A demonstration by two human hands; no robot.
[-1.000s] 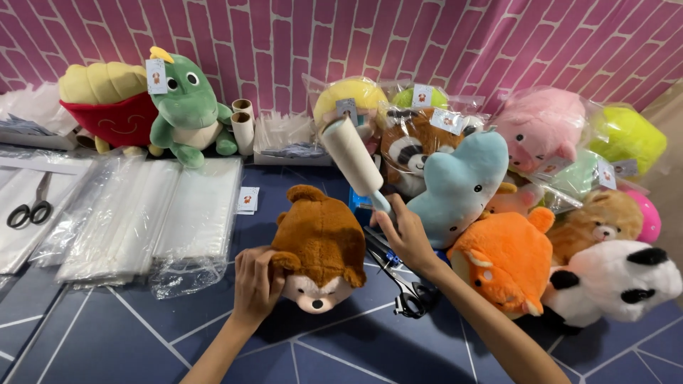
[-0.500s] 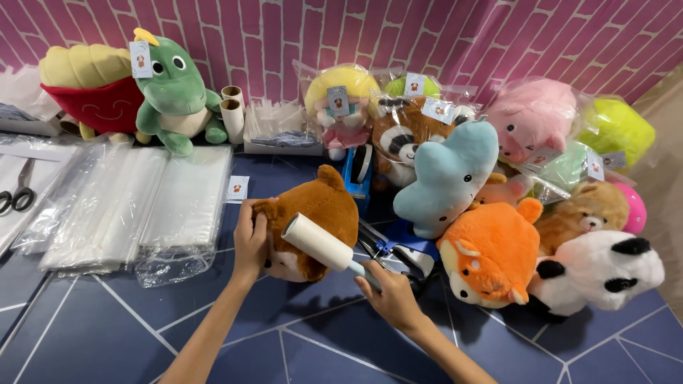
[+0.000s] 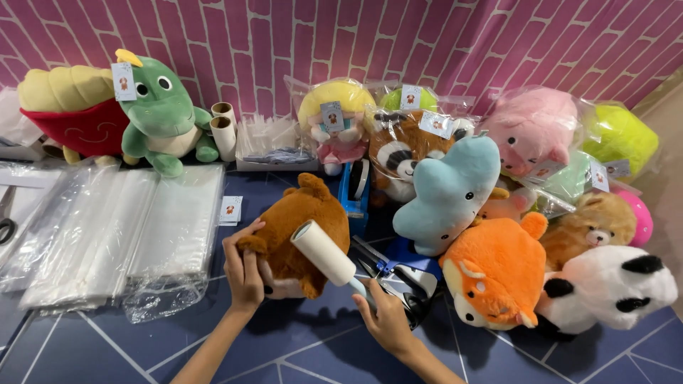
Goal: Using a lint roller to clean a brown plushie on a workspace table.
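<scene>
Two hands work: your left hand (image 3: pixel 244 267) grips the brown plush toy (image 3: pixel 302 231) while your right hand (image 3: pixel 388 321) clasps the lint roller (image 3: pixel 324 254), mid-rolling; next, turn the toy.

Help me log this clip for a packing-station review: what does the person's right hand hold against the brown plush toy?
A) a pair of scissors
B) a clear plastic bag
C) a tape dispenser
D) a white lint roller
D: the right hand grips the handle of a white lint roller, whose roll lies on the brown plush toy, while the left hand steadies the toy's side.
</scene>
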